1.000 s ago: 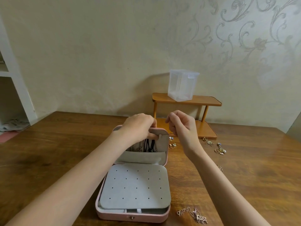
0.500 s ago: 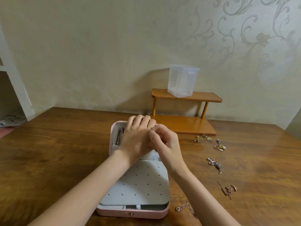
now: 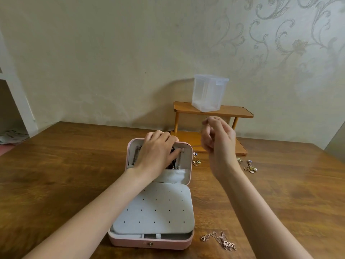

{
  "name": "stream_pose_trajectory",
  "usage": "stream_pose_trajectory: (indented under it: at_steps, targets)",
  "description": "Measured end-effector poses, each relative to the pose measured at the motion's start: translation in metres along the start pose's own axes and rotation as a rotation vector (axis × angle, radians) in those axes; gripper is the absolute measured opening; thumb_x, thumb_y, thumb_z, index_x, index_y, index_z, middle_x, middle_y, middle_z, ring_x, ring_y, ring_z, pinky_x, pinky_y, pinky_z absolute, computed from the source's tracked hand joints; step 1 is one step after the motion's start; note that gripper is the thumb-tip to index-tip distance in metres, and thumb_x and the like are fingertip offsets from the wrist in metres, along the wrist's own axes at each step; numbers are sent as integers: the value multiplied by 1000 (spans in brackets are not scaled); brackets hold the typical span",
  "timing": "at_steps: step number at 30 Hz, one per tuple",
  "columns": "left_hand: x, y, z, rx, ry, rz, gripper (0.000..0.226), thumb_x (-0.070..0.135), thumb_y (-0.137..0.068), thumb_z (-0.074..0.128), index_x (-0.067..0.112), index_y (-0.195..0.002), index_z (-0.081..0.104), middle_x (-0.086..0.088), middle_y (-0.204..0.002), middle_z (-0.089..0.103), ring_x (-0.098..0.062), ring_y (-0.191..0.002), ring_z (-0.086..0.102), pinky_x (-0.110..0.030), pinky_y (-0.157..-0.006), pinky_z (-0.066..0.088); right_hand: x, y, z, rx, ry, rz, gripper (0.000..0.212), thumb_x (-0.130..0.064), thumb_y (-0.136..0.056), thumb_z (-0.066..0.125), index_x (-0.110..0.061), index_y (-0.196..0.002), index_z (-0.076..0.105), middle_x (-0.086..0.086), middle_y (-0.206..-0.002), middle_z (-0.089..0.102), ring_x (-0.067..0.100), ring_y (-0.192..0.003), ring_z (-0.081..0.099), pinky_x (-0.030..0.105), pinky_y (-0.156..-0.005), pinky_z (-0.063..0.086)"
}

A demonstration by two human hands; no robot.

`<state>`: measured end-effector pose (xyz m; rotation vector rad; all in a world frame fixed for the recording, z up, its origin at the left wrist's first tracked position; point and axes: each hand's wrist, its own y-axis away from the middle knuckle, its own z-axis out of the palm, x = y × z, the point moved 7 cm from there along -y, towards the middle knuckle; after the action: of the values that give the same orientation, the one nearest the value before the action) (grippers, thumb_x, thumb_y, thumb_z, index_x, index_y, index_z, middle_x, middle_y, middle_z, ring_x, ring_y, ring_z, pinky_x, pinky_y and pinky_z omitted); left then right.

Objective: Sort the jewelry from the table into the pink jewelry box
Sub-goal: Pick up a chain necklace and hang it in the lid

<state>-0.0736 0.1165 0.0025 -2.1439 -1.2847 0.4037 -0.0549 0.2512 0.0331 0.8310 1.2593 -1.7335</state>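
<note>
Left hand [image 3: 156,152] rests in the raised lid of the pink jewelry box [image 3: 153,240], mid-counter, fingers loosely bent on hung necklaces. Right hand [image 3: 217,139] hovers above, fingers curled, possibly pinching a thin chain. Loose rings [image 3: 251,168] lie right of it, nearest that hand.

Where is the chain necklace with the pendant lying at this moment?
In the head view, the chain necklace lies on the wooden table at bottom right, beside the pink jewelry box's front right corner.

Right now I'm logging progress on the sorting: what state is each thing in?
Pink jewelry box: open, lid laid back.
Grey perforated earring panel: bare.
Left hand: resting inside the lid.
Right hand: raised, fingers curled.
Gold pendant necklace: lying unsorted on the table.
Clear plastic container: upright on the wooden shelf.
</note>
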Motion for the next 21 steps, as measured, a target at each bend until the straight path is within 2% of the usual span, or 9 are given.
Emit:
stream_pose_trajectory:
  at_steps: [4, 7, 9, 11, 14, 18, 21]
  targets:
    - [-2, -2, -3, 24, 54, -5, 17, 21, -74, 77, 12, -87, 70, -3, -82, 69, -27, -79, 63, -37, -70, 46, -4, -5, -9, -28, 372, -27, 18, -12, -94, 48, -13, -77, 57, -13, -50, 44, 1, -44, 36, 12, -42, 29]
    - [1, -3, -5, 6, 61, -17, 18, 26, -82, 68, 13, -94, 69, -2, -92, 68, -27, -90, 59, -37, -79, 39, -1, -3, 2, -182, 861, -122, 14, -15, -91, 54, -13, -80, 61, -8, -61, 53, 2, -53, 44, 11, -49, 34]
    - [1, -4, -3, -32, 50, -32, 23, 33, -90, 57, 17, -105, 65, 2, -105, 64, -21, -103, 52, -32, -87, 31, 5, 2, 7, -252, 1029, -154, 13, -17, -91, 55, -13, -81, 62, -7, -63, 54, 4, -54, 45, 17, -52, 36]
    - [0, -6, -1, -79, 48, -29, 28, 38, -93, 49, 22, -114, 59, 6, -114, 59, -16, -111, 46, -27, -92, 27, 9, 8, 11, -296, 968, -158, 13, -16, -90, 55, -12, -80, 63, -5, -62, 55, 5, -53, 43, 18, -52, 34]
    - [1, -7, 4, -173, 41, -14, 34, 39, -94, 46, 23, -124, 51, 5, -122, 53, -16, -118, 40, -29, -99, 24, 11, 13, 16, -313, 795, -133, 19, -16, -91, 54, -9, -76, 64, 2, -61, 56, 8, -54, 42, 21, -52, 34]
    - [0, -7, 5, -236, 2, -22, 34, 35, -92, 47, 20, -123, 47, 0, -120, 50, -20, -118, 38, -32, -99, 23, 9, 9, 25, -285, 550, -34, 31, -17, -95, 47, -10, -68, 62, -11, -45, 47, 2, -44, 37, 15, -47, 29]
    - [0, -9, 2, -320, 1, 6, 33, 36, -90, 50, 20, -119, 49, -1, -115, 51, -22, -113, 41, -34, -95, 26, 16, 6, 36, -301, 440, -19, 40, -21, -99, 43, -6, -66, 60, -12, -41, 44, 0, -42, 39, 11, -47, 30]
